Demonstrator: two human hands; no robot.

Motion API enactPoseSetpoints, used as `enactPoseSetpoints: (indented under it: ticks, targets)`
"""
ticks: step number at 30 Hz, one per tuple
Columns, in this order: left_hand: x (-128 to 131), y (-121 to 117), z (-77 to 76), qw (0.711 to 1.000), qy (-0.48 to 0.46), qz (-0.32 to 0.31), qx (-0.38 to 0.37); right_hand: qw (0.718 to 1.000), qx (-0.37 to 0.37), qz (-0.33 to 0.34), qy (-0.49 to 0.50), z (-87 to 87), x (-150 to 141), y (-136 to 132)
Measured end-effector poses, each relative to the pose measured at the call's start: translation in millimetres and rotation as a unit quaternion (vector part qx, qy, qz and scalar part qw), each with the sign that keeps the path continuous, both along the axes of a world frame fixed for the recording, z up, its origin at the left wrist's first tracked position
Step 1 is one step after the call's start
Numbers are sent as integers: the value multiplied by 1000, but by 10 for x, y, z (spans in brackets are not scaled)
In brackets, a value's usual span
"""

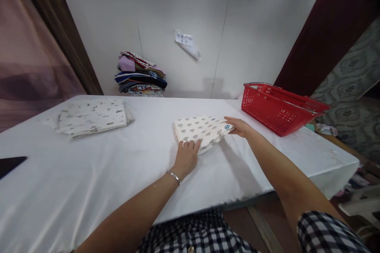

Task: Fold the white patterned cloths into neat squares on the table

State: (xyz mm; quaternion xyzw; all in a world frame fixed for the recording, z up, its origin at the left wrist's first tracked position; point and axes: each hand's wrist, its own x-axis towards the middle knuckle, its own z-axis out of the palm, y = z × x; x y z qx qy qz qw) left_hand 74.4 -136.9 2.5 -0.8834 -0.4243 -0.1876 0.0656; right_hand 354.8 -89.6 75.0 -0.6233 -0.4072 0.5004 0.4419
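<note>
A folded white cloth with grey mushroom prints (202,129) lies in the middle of the white-covered table, its right end lifted a little off the surface. My right hand (240,127) pinches that right end, beside a blue round print, thumb and fingers closed on the fabric. At the near left edge, my left hand (187,158) rests with its fingers laid apart over the cloth. Whether any left fingertip goes beneath the cloth is hidden.
Another folded white printed cloth (95,116) lies on the left of the table (133,178). A stack of folded fabrics (141,75) stands by the wall. At the right is a red plastic basket (276,110). A dark flat object (10,165) shows at the left edge.
</note>
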Motion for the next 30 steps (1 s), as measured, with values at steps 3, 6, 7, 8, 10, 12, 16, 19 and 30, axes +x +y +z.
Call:
enactPoseSetpoints:
  ticks: [3, 6, 7, 8, 10, 12, 16, 19, 30]
  targets:
    - [-48, 37, 41, 1000, 10, -12, 20, 1000, 6, 20, 1, 2, 16, -62]
    - [-154, 87, 176, 999, 7, -23, 41, 999, 18, 29, 4, 4, 14, -144]
    - [-199, 106, 246, 999, 4, -26, 48, 999, 24, 29, 8, 11, 7, -175]
    - [-246, 125, 326, 998, 0, -28, 54, 999, 32, 32, 14, 22, -1, -209]
    - [-342, 170, 512, 998, -9, -30, 60, 997, 54, 50, 28, 62, -21, -292]
    - [-431, 225, 716, 997, -21, -33, 60, 993, 86, 79, 33, 123, -42, -397]
    - [-565, 347, 1146, 998, -32, -32, 48, 973, 173, 149, 14, 259, -111, -618]
    - [-628, 386, 1485, 998, -56, -20, 3, 966, 206, 142, -65, 326, -201, -708]
    - [-988, 949, 2071, 931, -251, 61, -258, 957, 259, -2, -127, 716, -353, -357]
